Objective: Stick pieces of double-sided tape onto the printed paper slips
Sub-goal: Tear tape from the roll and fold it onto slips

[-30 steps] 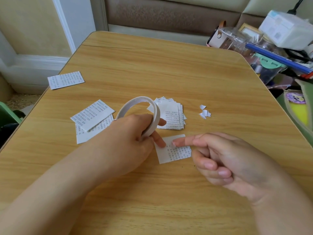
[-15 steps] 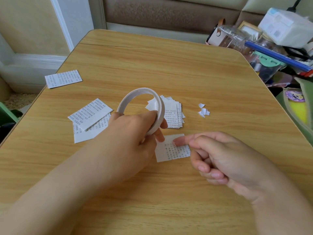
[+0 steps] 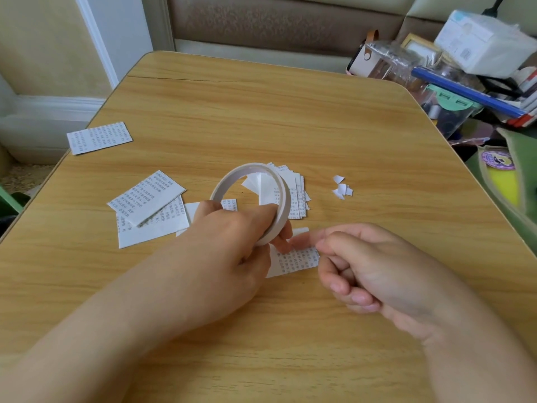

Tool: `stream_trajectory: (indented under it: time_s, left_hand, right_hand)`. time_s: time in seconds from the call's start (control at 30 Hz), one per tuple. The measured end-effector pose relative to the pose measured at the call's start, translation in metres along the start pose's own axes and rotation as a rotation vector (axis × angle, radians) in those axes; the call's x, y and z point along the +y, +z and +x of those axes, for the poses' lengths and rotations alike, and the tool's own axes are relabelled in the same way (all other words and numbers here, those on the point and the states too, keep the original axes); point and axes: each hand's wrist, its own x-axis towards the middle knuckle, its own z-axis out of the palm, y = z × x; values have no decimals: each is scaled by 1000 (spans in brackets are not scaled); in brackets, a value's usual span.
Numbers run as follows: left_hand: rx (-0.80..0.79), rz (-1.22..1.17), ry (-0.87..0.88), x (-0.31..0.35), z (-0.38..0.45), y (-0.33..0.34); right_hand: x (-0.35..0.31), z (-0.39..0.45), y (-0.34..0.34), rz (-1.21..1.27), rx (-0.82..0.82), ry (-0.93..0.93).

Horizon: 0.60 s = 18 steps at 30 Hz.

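Observation:
My left hand (image 3: 229, 242) grips a white roll of double-sided tape (image 3: 283, 199), held upright just above the wooden table (image 3: 261, 112). The roll's lower edge meets the top of a printed paper slip (image 3: 293, 261) lying in front of me. A short white strip of tape (image 3: 300, 232) lies along that slip's top edge. My right hand (image 3: 374, 271) presses its outstretched index fingertip on the strip, while its other fingers are curled in and hold nothing. A fanned stack of printed slips (image 3: 297, 196) lies behind the roll, partly seen through its ring.
Overlapping slips (image 3: 148, 196) lie to the left, and a single slip (image 3: 98, 137) sits near the table's left edge. Small white paper scraps (image 3: 341, 189) lie right of the stack. Boxes, bags and a blue rod (image 3: 465, 88) crowd the area beyond the table's right edge.
My left hand has lifted and tilted the roll a little higher above the slip. My right index fingertip has stayed on the slip's top edge.

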Motion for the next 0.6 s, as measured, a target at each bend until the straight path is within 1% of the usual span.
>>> stream_trajectory:
  time_s: [0.07, 0.17, 0.23, 0.3, 0.37, 0.47, 0.53, 0.6]
  left_hand:
    - [3, 52, 6, 2, -1, 1]
    - [-23, 216, 66, 5, 0, 1]
    - [0, 247, 89, 3, 0, 5]
    - [-30, 294, 57, 1, 1, 6]
    - [-63, 275, 39, 0, 3, 7]
    - [-11, 201, 81, -2, 3, 9]
    - [25, 187, 94, -4, 3, 11]
    - [35, 203, 95, -2, 2, 9]
  right_hand:
    - [0, 0, 0, -10, -3, -2]
    - [0, 0, 0, -35, 1, -1]
    - [2, 1, 1, -89, 29, -8]
    - [6, 4, 3, -215, 89, -38]
    - [10, 5, 6, -391, 194, -108]
    - [14, 6, 2, -712, 393, -220]
    - [14, 4, -3, -775, 441, -256]
    - [13, 0, -9, -769, 430, -300]
